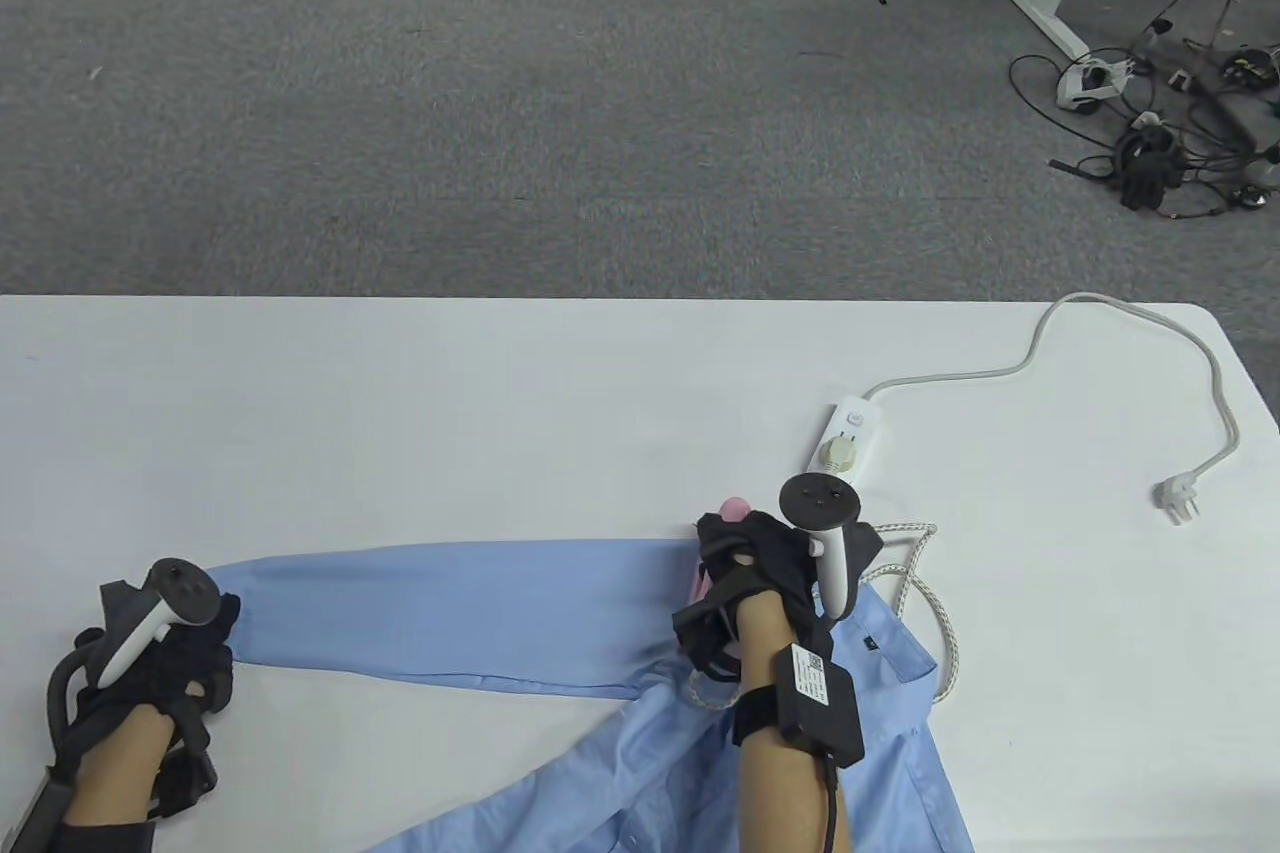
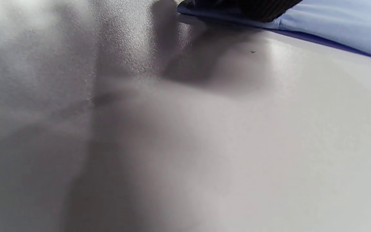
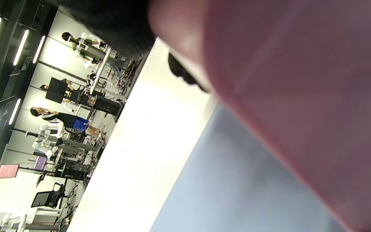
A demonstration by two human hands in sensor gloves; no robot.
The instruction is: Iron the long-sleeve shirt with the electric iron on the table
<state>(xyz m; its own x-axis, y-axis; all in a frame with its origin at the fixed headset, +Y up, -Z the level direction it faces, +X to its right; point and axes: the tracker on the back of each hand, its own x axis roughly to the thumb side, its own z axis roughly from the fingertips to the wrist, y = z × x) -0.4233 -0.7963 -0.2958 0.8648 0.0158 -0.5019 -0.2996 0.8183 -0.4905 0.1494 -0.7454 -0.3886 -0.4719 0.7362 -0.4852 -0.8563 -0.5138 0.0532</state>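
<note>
One long sleeve of the light-blue cotton shirt (image 1: 450,613) lay stretched flat across the white bench (image 1: 500,393), the shirt body bunched toward the near edge. The left hand (image 1: 165,653) held the cuff end, fingers curled onto the cloth, probably to keep the sleeve taut and free of wrinkles. At the sleeve's other end, by the shoulder, the right hand (image 1: 770,583) gripped the pink plastic electric iron (image 1: 735,505), mostly hidden beneath its fingers and apparently resting on the fabric. Just beyond those fingers the iron's braided cord (image 1: 940,623) looped back to a white power strip (image 1: 850,438), set nearby so the cord stayed slack; the strip's own plug (image 1: 1178,498) lay loose, well off to the right.
</note>
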